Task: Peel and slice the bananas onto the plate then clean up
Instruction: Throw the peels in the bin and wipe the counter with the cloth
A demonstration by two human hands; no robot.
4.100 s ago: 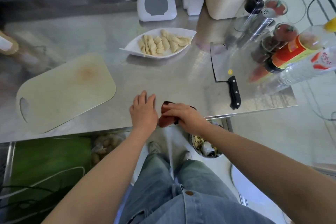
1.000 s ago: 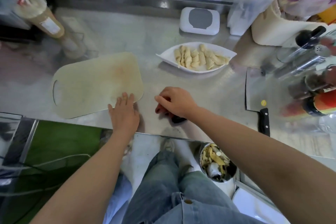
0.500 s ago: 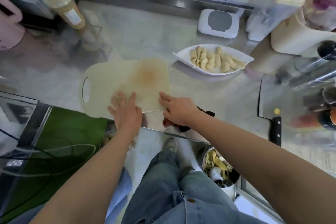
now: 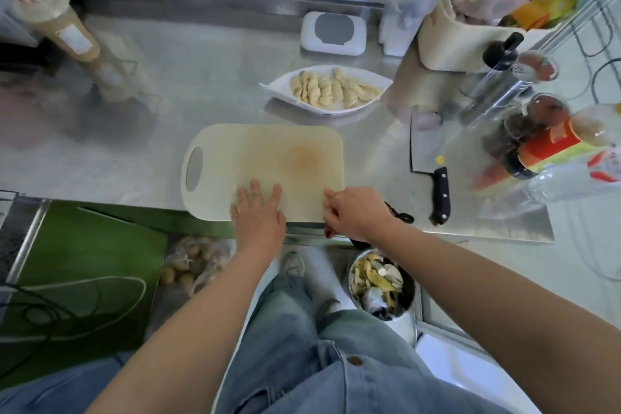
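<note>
A pale cutting board lies at the steel counter's front edge. My left hand rests flat on its near edge, fingers straight. My right hand curls at the board's near right corner, holding a red and black cloth that peeks out beneath it. A white plate of banana slices stands behind the board. The cleaver lies to the right, black handle toward me.
A bin holding banana peels stands on the floor under my right forearm. Bottles and shakers crowd the counter's right side. A white box sits at the back, a drink cup at the far left.
The cutting board has been drawn right along the counter to sit in front of me. My left hand now lies on it, and my right hand with the cloth reached its right corner.
</note>
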